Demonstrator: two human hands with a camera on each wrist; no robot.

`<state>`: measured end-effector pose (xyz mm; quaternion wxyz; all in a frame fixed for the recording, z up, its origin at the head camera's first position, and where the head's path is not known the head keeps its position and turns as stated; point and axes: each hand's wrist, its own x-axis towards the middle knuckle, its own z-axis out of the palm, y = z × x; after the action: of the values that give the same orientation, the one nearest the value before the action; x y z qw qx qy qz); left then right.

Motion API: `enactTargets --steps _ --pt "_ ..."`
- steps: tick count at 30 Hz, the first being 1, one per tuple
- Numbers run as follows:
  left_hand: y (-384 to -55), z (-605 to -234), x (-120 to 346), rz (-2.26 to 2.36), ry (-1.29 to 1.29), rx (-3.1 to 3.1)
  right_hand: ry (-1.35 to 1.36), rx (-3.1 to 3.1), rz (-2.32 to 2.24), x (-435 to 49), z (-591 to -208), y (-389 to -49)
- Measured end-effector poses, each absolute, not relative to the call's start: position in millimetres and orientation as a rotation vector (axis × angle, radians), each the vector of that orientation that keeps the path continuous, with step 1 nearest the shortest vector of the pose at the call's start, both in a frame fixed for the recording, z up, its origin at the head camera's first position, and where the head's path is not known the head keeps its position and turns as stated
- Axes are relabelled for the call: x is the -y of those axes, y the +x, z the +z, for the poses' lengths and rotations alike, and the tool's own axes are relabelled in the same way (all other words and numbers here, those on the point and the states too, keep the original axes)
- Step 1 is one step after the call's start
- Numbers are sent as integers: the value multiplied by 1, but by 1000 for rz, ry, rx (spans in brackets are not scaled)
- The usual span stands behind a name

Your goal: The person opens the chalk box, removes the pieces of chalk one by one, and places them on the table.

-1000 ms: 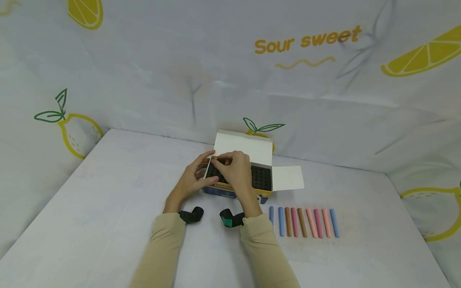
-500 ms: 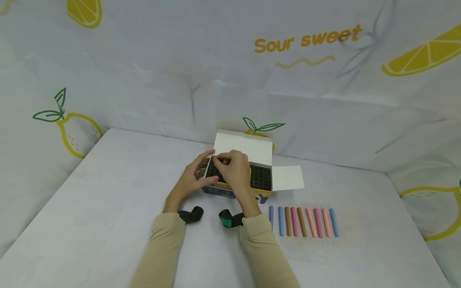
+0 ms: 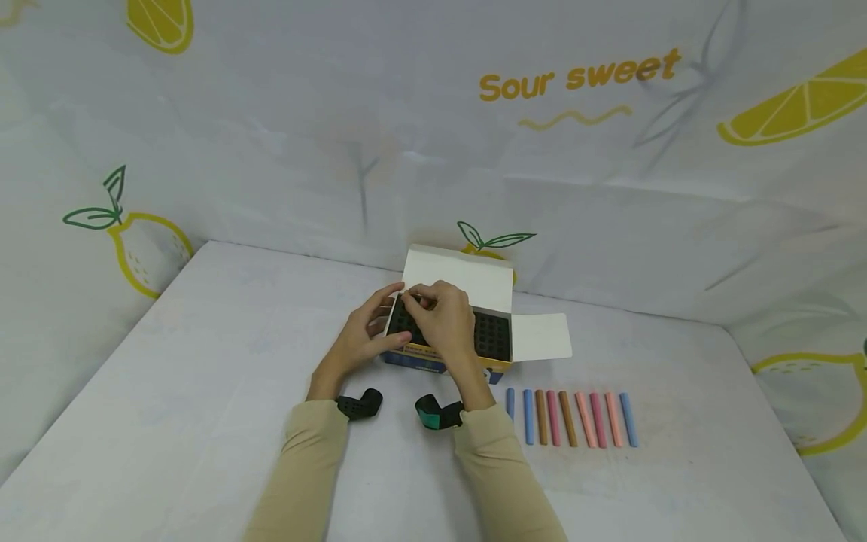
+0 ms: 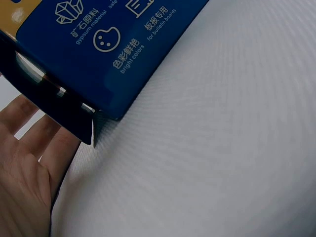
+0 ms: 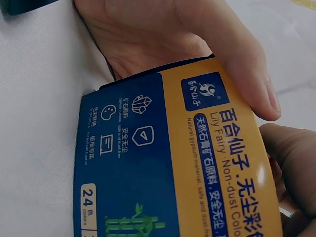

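Note:
A blue and yellow chalk box (image 3: 415, 360) stands with its lid up, a black foam insert (image 3: 491, 335) with rows of holes inside. My left hand (image 3: 357, 339) grips the box's left end, thumb along the front edge and fingers behind the end wall. In the left wrist view that hand's fingers (image 4: 52, 143) spread beside a dark flap. Over the insert's back left corner, my right hand (image 3: 443, 320) brings thumb and index finger together, right at the holes. I cannot tell what is between those fingertips. Printing on the box's front (image 5: 128, 128) fills the right wrist view.
Several blue, brown and pink chalk sticks (image 3: 554, 418) lie in a row right of the right forearm. A white side flap (image 3: 542, 336) sticks out rightward from the box. The raised lid (image 3: 460, 277) stands close to the lemon-print cloth (image 3: 291, 188) behind the table.
My right hand has shifted slightly to the right over the insert, fingertips still together. The left hand, the box and the chalk row have stayed in place.

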<state>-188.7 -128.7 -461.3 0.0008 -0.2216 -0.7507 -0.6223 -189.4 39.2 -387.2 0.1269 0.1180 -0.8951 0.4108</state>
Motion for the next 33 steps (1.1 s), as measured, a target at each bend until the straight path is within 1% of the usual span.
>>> enactTargets --steps 10,21,33 --pt "-188 -460 130 -1953 -666 2395 320 2399 1417 -39 -391 -194" --pt "-188 -461 128 -1944 -637 2418 296 2507 1379 -38 -389 -193" --pt "-188 -458 128 -1951 -624 2418 370 2389 1363 -40 -380 -194"
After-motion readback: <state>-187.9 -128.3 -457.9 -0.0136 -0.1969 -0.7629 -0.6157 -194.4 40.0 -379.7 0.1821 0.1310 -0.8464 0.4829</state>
